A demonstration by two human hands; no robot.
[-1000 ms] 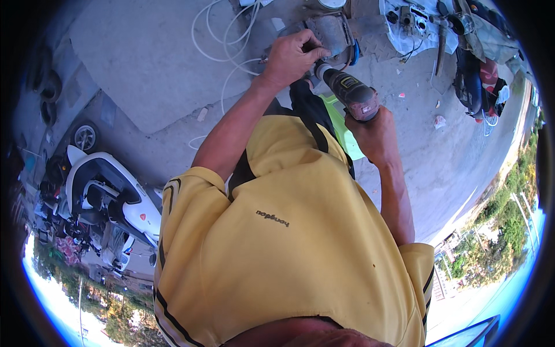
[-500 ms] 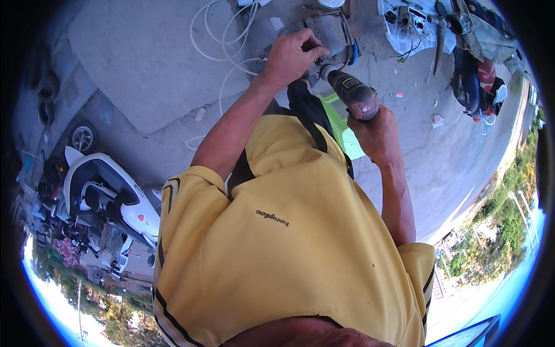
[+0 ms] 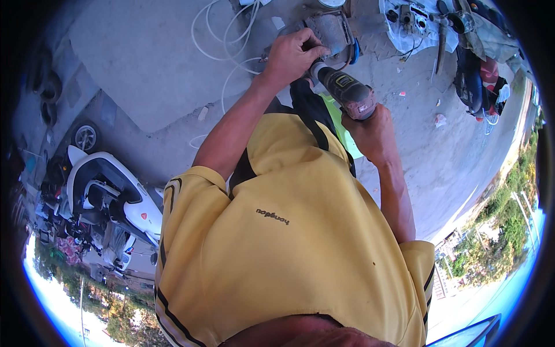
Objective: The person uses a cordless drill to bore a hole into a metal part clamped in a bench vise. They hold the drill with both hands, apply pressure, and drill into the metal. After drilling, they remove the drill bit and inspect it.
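Note:
A cordless power driver (image 3: 348,92), dark with a worn reddish base, is gripped in my right hand (image 3: 373,134). Its nose points up and to the left. My left hand (image 3: 293,56) is at the near left edge of a grimy, rounded metal machine part (image 3: 328,33), fingers bent together in a pinch. Whatever those fingers hold is too small or too hidden to name. The driver's tip lies right beside the left fingertips; whether it touches anything there cannot be seen.
Thin white hose (image 3: 222,56) lies in loops on the concrete left of the machine part. A light green stool (image 3: 348,140) shows beneath me. Engine parts (image 3: 413,20) rest on a plastic sheet at far right. A white scooter (image 3: 118,182) stands at left, near a wheel (image 3: 85,137).
The driver and my right hand have shifted slightly left, bringing the driver's tip closer to my left fingers. My left hand stays in nearly the same place.

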